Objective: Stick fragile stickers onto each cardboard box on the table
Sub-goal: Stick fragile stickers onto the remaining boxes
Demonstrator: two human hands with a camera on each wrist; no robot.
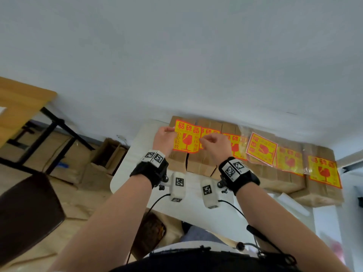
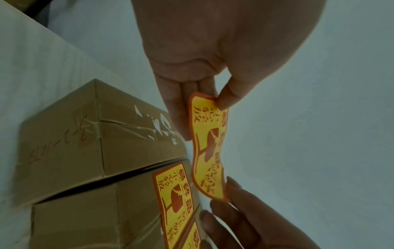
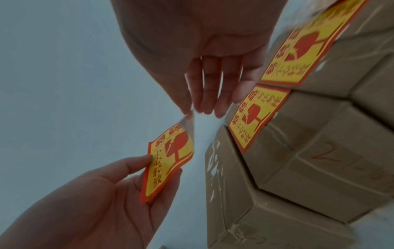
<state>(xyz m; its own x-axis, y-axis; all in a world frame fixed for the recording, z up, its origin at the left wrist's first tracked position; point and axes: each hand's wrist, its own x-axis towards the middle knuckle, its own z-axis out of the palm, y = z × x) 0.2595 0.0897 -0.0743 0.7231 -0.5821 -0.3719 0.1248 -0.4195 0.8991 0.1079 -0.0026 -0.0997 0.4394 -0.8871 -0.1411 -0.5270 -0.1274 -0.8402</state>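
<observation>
A row of brown cardboard boxes [image 1: 198, 163] stands against the wall on the white table [image 1: 135, 169]. I hold a yellow and red fragile sticker [image 1: 186, 137] in the air over the leftmost box [image 2: 106, 134], whose taped top is bare. My left hand [image 1: 170, 132] pinches the sticker's [image 2: 210, 151] left edge between thumb and fingers [image 2: 222, 99]. My right hand [image 1: 203, 141] pinches a clear film [image 3: 188, 121] at the corner of the sticker [image 3: 168, 158]. The neighbouring box carries a stuck sticker [image 2: 175, 193], and so do the boxes further right [image 3: 255, 114].
A clear bag holding more stickers [image 1: 261, 149] lies across the boxes right of my hands. The grey wall rises directly behind the row. A dark chair [image 1: 25, 209], floor cartons [image 1: 110, 154] and a wooden desk [image 1: 19, 103] are to the left.
</observation>
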